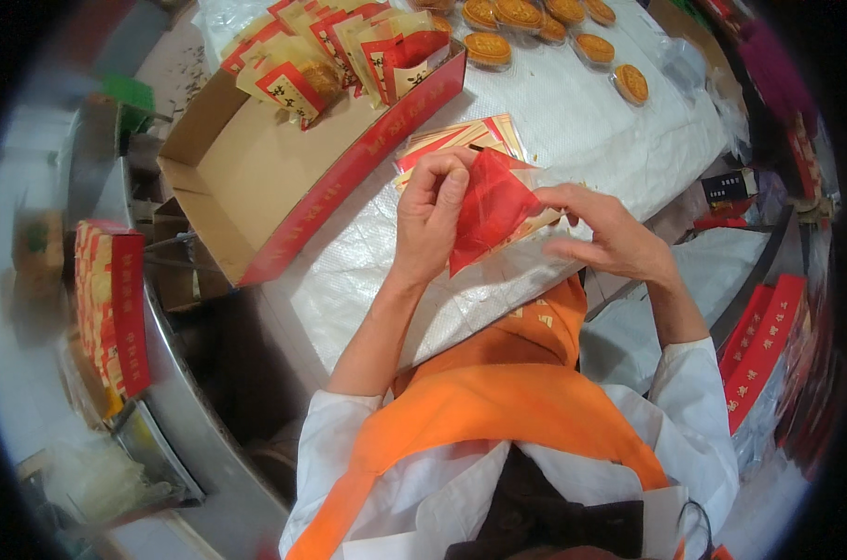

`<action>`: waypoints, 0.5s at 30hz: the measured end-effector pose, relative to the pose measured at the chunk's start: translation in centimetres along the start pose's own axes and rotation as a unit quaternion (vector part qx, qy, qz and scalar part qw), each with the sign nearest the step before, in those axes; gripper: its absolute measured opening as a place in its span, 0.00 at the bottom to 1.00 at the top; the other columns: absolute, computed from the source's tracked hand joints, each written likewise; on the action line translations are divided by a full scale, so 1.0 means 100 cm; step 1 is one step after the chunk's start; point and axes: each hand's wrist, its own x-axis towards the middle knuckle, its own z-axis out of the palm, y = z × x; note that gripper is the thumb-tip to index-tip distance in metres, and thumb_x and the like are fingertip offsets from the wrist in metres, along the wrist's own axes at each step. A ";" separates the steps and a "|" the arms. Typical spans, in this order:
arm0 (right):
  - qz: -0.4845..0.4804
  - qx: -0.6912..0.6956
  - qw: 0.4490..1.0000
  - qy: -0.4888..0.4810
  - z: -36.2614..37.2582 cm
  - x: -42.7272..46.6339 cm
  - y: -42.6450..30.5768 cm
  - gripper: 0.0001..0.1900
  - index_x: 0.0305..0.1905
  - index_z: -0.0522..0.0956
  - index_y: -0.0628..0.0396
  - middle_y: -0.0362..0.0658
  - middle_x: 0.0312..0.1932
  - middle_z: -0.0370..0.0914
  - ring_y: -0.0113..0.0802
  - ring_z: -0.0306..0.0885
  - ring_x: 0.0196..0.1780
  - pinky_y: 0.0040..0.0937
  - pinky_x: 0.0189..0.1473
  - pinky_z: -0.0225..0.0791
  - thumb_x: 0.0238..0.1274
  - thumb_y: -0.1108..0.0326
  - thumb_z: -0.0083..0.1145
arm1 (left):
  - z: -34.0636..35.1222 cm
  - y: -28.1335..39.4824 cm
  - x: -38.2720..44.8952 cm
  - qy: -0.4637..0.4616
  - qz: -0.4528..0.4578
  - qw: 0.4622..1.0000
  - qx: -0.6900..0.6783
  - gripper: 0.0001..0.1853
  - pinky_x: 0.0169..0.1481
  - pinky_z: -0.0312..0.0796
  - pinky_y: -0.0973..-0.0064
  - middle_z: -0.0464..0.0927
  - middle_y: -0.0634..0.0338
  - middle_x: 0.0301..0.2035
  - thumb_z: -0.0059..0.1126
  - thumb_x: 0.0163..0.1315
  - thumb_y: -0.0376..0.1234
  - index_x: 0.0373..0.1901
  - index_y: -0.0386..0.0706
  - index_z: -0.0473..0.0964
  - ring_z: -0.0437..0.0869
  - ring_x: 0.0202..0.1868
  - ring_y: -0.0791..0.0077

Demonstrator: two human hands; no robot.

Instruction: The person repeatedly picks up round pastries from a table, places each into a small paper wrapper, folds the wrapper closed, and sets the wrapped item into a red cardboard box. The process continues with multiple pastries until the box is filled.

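Note:
My left hand (434, 210) pinches the upper left part of a red plastic wrapper bag (493, 208) between thumb and fingers. The bag hangs over the white woven sheet near its front edge. At the bag's right side is my right hand (598, 227), its index finger touching the edge and its thumb apart. Just behind my hands lies a stack of flat printed wrappers (465, 140). To the left, a red-edged cardboard box (269, 168) holds several wrapped pastries (301, 87) at its far end. Several unwrapped mooncakes (488, 49) in clear plastic trays sit at the back.
The white woven sheet (353, 280) covers the work surface. A metal counter edge (206, 406) curves along the left, with a red and yellow carton (112, 308) beyond it. Red boxes (766, 343) stand at the right. Crumpled clear plastic (682, 63) lies at the back right.

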 end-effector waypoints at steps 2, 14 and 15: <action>-0.075 -0.087 0.993 0.010 -0.008 0.005 -0.007 0.10 0.43 0.77 0.59 0.47 0.39 0.78 0.44 0.77 0.41 0.36 0.43 0.71 0.54 0.76 0.62 | 0.005 0.000 -0.001 -0.019 -0.049 0.998 -0.038 0.05 0.56 0.66 0.80 0.74 0.63 0.46 0.48 0.73 0.31 0.40 0.40 0.70 0.72 0.46 0.81; -0.207 -0.243 0.941 0.114 -0.009 0.045 -0.045 0.09 0.39 0.77 0.59 0.46 0.31 0.77 0.44 0.77 0.35 0.36 0.35 0.72 0.51 0.78 0.61 | -0.001 0.054 0.019 -0.127 -0.096 0.947 0.280 0.28 0.54 0.72 0.72 0.77 0.59 0.49 0.67 0.56 0.31 0.59 0.39 0.69 0.78 0.50 0.75; -0.214 -0.223 0.943 0.126 -0.007 0.048 -0.049 0.10 0.40 0.76 0.59 0.46 0.31 0.77 0.44 0.77 0.35 0.36 0.35 0.72 0.51 0.79 0.61 | 0.001 0.059 0.021 -0.132 -0.084 0.949 0.274 0.27 0.52 0.73 0.74 0.77 0.61 0.49 0.69 0.54 0.30 0.57 0.40 0.70 0.79 0.48 0.77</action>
